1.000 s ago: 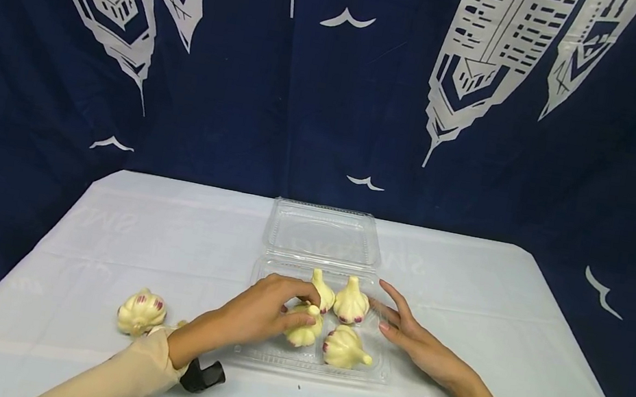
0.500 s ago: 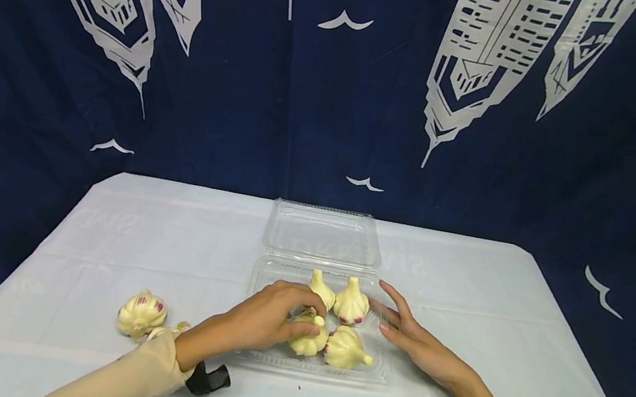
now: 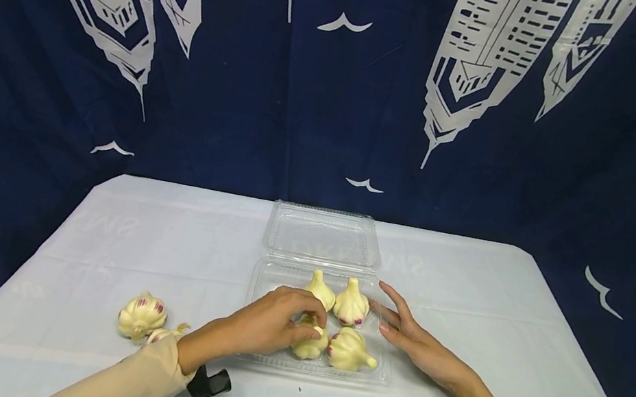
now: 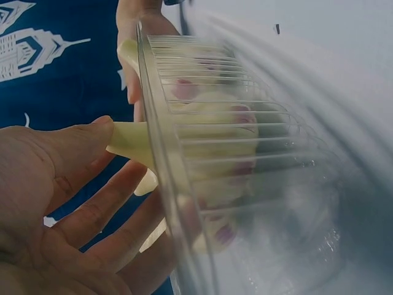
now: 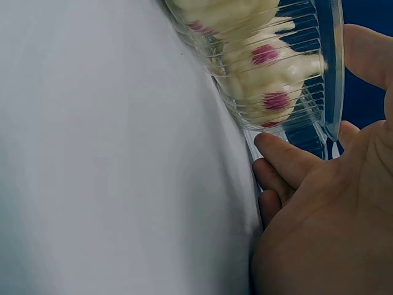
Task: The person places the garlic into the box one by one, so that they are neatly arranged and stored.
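Note:
A clear plastic clamshell container (image 3: 279, 362) lies unfolded on the table, with several garlic bulbs in its base. My left hand (image 3: 276, 322) reaches over the base's left side and holds the front-left garlic bulb (image 3: 308, 347). In the left wrist view, the thumb touches that bulb's stem (image 4: 130, 140) above the container's rim. Beside it, the front-right garlic bulb (image 3: 350, 351) lies tilted, stem to the right. Two more bulbs, including the back-right garlic bulb (image 3: 351, 304), sit behind. My right hand (image 3: 417, 339), fingers extended, rests against the container's right side.
Outside the container to the left lies a garlic bulb (image 3: 142, 316), with another bulb (image 3: 164, 335) partly hidden by my left sleeve. The clear lid (image 3: 324, 236) is folded back behind the base. A dark blue printed cloth (image 3: 333, 104) hangs beyond the white table (image 3: 467, 284).
My left hand has moved slightly right and toward me with the front-left bulb. The front-right bulb has shifted a little to the right. The right hand stays in place.

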Demonstrator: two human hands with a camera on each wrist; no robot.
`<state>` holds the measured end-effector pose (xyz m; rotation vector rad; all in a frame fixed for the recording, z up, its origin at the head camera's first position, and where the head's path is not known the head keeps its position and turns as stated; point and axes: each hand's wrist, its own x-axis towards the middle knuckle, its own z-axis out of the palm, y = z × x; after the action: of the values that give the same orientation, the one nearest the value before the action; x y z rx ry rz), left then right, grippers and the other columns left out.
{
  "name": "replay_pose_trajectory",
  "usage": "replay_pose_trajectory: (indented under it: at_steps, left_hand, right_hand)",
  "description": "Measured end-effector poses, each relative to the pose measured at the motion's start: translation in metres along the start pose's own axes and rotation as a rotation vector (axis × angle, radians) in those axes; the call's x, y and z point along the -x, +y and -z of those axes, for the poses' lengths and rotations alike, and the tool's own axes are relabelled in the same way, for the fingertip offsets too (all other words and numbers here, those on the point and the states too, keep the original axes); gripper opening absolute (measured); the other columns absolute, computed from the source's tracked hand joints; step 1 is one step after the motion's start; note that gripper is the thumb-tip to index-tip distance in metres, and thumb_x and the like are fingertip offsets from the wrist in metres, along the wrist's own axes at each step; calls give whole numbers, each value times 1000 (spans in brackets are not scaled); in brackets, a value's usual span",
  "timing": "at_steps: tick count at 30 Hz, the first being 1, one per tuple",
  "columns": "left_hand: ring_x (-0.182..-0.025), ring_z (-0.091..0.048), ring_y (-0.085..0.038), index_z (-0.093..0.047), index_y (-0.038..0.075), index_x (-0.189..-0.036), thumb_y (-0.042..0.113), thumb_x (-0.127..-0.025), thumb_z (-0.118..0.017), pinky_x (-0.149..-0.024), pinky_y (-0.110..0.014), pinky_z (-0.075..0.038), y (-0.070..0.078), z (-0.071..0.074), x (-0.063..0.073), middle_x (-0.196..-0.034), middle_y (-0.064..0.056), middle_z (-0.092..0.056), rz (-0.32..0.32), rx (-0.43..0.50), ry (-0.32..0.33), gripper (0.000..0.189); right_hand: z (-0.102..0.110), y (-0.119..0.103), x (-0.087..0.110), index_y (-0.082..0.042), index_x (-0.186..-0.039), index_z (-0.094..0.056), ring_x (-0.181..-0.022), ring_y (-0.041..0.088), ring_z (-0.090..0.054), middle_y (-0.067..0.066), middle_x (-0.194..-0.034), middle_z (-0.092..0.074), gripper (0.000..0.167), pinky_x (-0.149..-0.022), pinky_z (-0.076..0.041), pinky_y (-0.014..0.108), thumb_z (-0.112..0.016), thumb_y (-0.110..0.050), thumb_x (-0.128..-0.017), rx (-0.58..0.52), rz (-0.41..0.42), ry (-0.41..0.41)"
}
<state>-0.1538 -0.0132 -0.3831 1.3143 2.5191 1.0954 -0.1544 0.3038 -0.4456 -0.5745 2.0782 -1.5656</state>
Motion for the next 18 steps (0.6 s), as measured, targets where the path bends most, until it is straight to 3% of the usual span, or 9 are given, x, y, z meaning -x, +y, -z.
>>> replay_pose_trajectory:
  at_steps: [8,18]
  left_hand:
    - [-89,-64,-19,-71,11,-99,13,-90,-74,-84,-34,-54,-1,1,1,-95,3,-70,6,-10,10,10]
    - [-101,-67,-21,-71,8,-104,11,-91,-73,-89,-37,-56,2,8,6,-105,0,-72,18,12,34,13]
  right_hand:
    - [0,-1,0,-32,-160,9,-151,48,1,27,-164,-11,69,-112,-1,76,-37,-20,-110,23,5,0]
    - [-2,-3,0,-31,-160,9,-150,49,3,27,-165,-10,69,-112,-1,77,-37,-19,-110,16,-1,-9]
